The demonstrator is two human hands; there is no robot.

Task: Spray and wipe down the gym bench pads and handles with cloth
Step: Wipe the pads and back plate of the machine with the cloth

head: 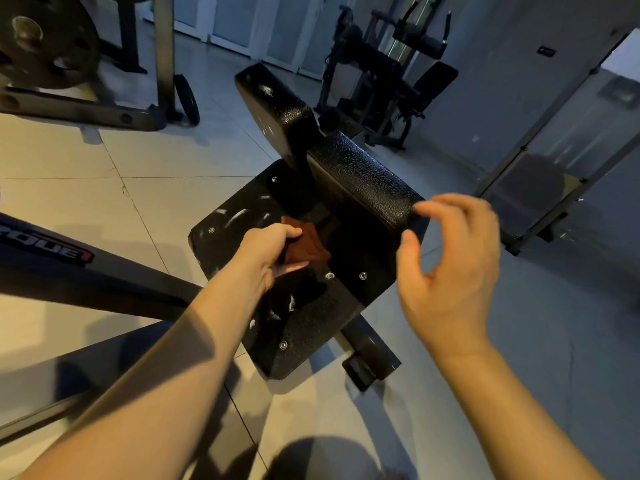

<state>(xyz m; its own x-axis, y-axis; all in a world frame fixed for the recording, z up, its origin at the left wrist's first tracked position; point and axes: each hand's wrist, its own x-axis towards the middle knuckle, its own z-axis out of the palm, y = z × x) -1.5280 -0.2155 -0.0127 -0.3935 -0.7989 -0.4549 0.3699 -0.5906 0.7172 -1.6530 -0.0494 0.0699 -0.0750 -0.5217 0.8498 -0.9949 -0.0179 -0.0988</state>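
A black textured seat pad [311,317] with silver bolts lies flat at the centre. Two upright black pads rise behind it: a near pad [363,181] and a far pad [273,105]. My left hand [268,251] grips a brown cloth [310,242] and presses it on the seat pad near its middle. White streaks show on the seat around the cloth. My right hand [450,268] hovers to the right, fingers curled and apart, its fingertips close to the near pad's right corner. It holds nothing. No spray bottle is in view.
A dark frame bar with a red logo [52,251] crosses the left. A weight plate on a rack [38,39] stands at top left. Another machine [388,81] sits at the back. A metal frame [540,188] leans at right. The floor is pale tile.
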